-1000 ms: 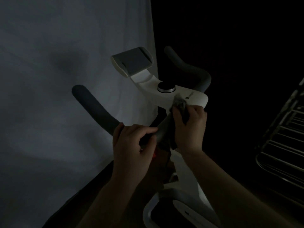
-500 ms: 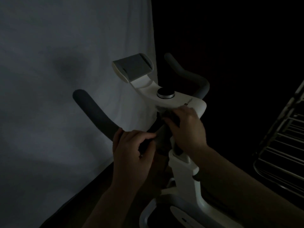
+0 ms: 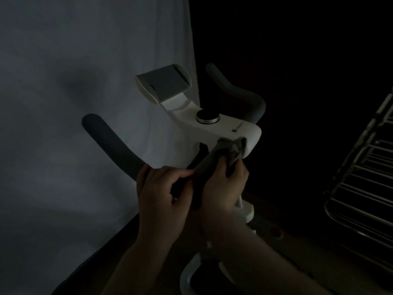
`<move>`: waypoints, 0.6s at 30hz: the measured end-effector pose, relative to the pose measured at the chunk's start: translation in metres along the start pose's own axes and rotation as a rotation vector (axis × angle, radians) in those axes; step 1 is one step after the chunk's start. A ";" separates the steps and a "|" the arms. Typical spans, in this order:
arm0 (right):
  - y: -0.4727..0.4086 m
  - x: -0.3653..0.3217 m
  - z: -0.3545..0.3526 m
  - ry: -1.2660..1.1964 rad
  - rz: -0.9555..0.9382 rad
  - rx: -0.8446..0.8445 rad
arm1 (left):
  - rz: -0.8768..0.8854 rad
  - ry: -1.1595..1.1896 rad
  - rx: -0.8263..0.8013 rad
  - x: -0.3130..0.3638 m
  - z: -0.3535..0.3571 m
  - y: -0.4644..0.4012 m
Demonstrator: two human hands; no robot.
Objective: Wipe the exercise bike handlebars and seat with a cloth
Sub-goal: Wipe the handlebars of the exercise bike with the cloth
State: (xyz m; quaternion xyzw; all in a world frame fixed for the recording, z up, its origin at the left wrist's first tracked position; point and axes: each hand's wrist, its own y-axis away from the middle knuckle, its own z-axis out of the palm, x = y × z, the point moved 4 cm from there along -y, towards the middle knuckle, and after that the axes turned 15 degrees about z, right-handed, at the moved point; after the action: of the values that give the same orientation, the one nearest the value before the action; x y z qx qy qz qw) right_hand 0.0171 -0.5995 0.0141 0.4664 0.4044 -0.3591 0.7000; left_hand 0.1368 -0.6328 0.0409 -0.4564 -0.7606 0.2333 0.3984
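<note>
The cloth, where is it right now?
In the right hand, bunched against the white console edge, where the left handlebar joins it.

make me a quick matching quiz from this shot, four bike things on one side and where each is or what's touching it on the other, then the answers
Things:
1. cloth
2. knob
3. phone holder
4. left handlebar

Places or states:
A. round, on top of the white console
B. gripped at its near end by the left hand
C. held in the right hand against the console's edge
D. tilted up, at the far end of the console

Pairs: 1-C, 2-A, 3-D, 4-B
</note>
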 end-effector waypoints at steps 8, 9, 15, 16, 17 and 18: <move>-0.006 0.001 -0.005 0.003 0.026 -0.082 | 0.012 -0.018 0.001 0.000 -0.001 0.000; -0.015 -0.006 -0.004 0.014 0.024 -0.059 | 0.006 -0.019 0.006 0.000 -0.001 -0.001; 0.012 -0.021 -0.015 0.508 -0.631 -0.324 | 0.024 -0.006 0.006 -0.002 -0.001 0.004; 0.005 -0.025 -0.015 0.690 -0.799 -0.336 | 0.029 -0.009 0.006 -0.002 0.000 0.003; -0.006 -0.031 -0.011 0.820 -0.919 -0.313 | 0.033 -0.013 0.007 -0.001 0.000 0.005; -0.012 -0.039 -0.008 0.882 -0.970 -0.306 | 0.033 -0.012 0.023 0.000 -0.001 0.007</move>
State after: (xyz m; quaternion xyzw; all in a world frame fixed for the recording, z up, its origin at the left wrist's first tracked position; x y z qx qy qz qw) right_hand -0.0117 -0.5907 0.0424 0.2304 0.8625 -0.3475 0.2869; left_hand 0.1408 -0.6300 0.0362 -0.4631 -0.7525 0.2511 0.3952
